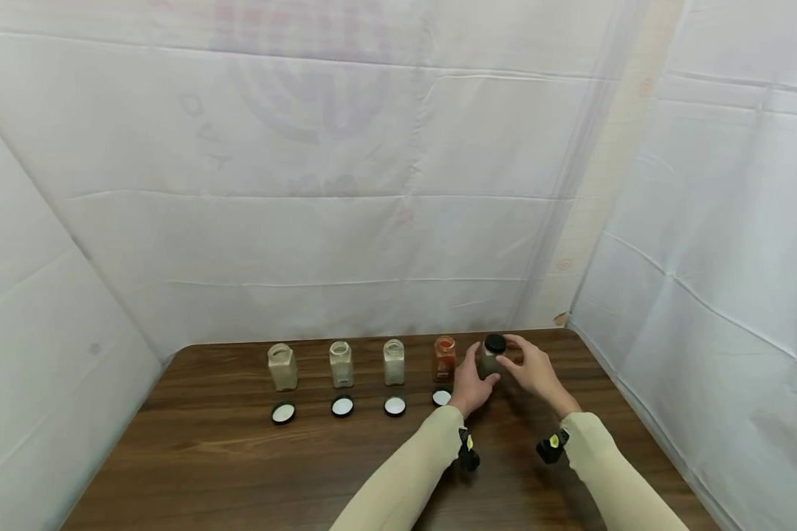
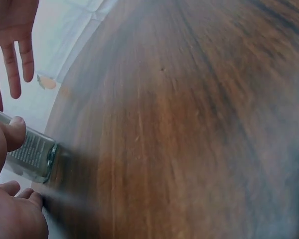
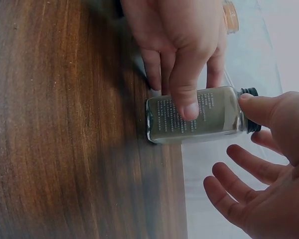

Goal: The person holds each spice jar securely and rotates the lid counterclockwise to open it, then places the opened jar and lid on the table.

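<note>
Leftmost on the wooden table, toward the far edge, three open jars of pale contents in a row: first pale jar, second pale jar, third pale jar, each upright and with no lid on. Just near of each, lying flat with white liner up: first lid, second lid, third lid. Next to the right, an open red jar, upright, with a fourth lid near of it, partly hidden by the left wrist. Further right, left hand wrapped round the body of the dark jar, thumb on the printed label and fingers behind, gripping it firmly; jar standing upright on the table at the right end of the row, base on the wood. Black cap seated on its neck. Right hand just beside the jar on its right, thumb tip touching the cap's edge, other fingers spread and loosely bent, clear of the glass, holding nothing. Beige sleeves on both forearms, white sheeting behind and at both sides.
</note>
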Tool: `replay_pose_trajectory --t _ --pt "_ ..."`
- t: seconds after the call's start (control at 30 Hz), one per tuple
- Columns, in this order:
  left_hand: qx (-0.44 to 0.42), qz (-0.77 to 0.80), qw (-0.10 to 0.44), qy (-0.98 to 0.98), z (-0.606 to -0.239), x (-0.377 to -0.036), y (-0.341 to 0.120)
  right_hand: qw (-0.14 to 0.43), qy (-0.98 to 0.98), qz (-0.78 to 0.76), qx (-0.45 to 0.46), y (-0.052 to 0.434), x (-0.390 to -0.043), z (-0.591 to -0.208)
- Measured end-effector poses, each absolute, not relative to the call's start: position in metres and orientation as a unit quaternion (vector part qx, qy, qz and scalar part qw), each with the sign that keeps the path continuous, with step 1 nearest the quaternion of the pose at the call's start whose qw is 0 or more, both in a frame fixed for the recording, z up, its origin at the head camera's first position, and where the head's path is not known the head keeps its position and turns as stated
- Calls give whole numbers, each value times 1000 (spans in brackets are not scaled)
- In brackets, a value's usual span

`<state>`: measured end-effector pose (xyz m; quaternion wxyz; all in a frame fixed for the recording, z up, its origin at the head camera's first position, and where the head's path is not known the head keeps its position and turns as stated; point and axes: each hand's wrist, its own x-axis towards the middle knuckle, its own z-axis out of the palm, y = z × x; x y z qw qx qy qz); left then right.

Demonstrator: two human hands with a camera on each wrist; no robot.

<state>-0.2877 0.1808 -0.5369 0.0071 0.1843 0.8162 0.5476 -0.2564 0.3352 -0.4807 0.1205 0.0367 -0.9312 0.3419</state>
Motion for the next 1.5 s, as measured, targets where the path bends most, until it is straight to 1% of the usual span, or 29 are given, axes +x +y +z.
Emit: replay_pose_trajectory --t 0.17,0.63,1.03,1.27,1.5 --pt "184 562 -4 806 -536 -285 183 124 -928 349 37 335 -258 -479" --pt "161 571 -54 803 -551 -290 191 150 -920 361 33 330 -258 -482" --pt "136 570 -65 807 -548 -286 193 159 -912 378 11 323 -259 -485" --pt "130 572 -75 806 -549 -285 194 177 -901 396 -16 318 -260 -487" --pt "115 579 -61 805 -549 -287 194 178 -895 407 -29 315 -261 -487"
